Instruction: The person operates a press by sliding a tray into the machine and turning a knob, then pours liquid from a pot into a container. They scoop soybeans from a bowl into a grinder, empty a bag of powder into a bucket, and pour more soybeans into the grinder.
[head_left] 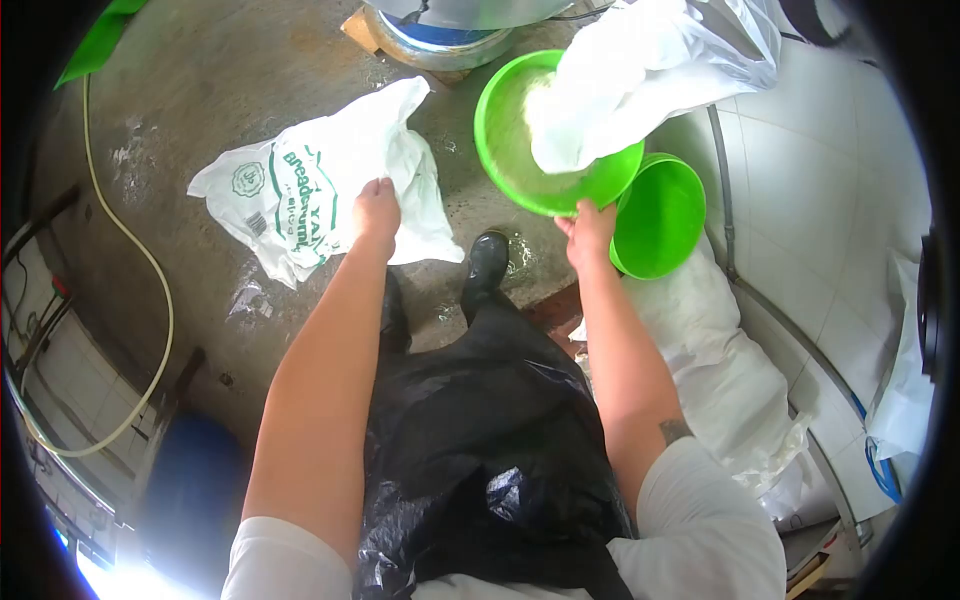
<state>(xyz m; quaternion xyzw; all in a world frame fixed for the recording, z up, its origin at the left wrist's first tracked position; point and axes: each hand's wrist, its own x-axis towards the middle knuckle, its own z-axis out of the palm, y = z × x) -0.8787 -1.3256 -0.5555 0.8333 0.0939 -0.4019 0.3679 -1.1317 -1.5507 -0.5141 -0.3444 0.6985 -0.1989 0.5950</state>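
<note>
My left hand (377, 212) is closed on a white plastic bag (350, 130) printed in green with "Breadcrumbs"; the bag hangs fairly flat over the floor. With its fingers at the near rim, my right hand (588, 236) grips a round green basin (487, 130). Pale crumbs or powder (515, 135) cover the basin's bottom. A second white plastic bag (630, 85) lies over the basin's far right side and hides part of it. Just right of my right hand, a green bucket (672, 215) stands tilted, touching or close to the basin.
Large white sacks (700, 340) lie along the tiled wall (800, 190) on the right. A metal drum or pot (440, 45) stands at the top. A pale hose (165, 290) curves over the floor at left, near a blue barrel (195, 480).
</note>
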